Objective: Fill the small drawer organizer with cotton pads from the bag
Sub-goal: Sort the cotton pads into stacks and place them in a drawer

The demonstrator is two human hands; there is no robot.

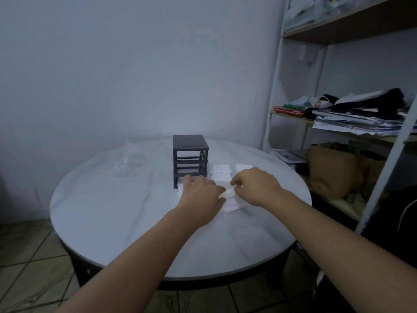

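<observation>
Round counter (112, 211) with a smooth, pale, faintly marbled top and a dark rim, set on a floor (33, 249) of beige tiles.

Toward the far middle of the counter, the drawer organizer (190, 154): a small, dark, matte, box-shaped frame of thin square bars with a flat lid. Three open tiers, see-through from front to back.

Left of it and well apart, the bag (129, 163): clear, crinkled plastic, lying slack and flat, hard to make out against the pale top.

Just right of the organizer's foot, the cotton pads (230, 204): white, soft, square-cut, in a loose, slumped heap. Behind the heap, two neater squared stacks side by side, possibly inside clear trays, though too washed out to say.

Left grip (200, 190) palm down on the left part of the heap, close to the organizer's lower front corner. Fingers loosely spread and only gently bent, thumb laid against the pads.

Right grip (255, 186) palm down on the right part of the heap, fingers curled, tips and thumb pinching the top pads. Both grips nearly meeting over the heap, bare forearms reaching in from the near edge.

At the right, a white metal shelf unit (277, 86) with wooden boards. On its middle board, a ragged pile of papers (361, 123) beside dark fabric; lower down, a creased brown paper sack (329, 172).
</observation>
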